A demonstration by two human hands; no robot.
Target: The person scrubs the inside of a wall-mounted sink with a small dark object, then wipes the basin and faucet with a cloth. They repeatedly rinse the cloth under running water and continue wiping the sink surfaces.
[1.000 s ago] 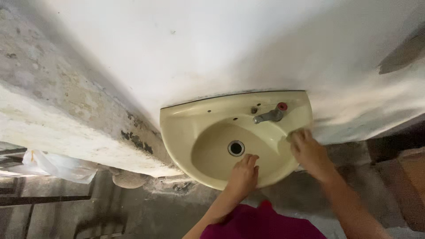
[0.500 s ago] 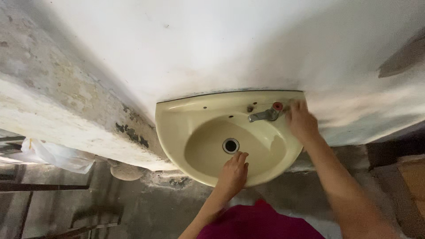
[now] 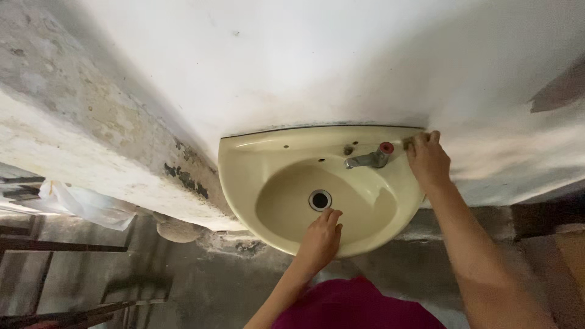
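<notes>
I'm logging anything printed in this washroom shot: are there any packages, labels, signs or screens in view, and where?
No labels, signs or screens show.
The closest thing to packaging: a crumpled whitish plastic bag, at the left under the rough concrete ledge; no print is visible on it.
The pale yellow sink, its metal tap with a red cap, and the white wall look plain.

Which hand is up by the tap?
The right hand, on the sink's back corner beside the red-topped tap. The left hand rests on the front rim.
</notes>
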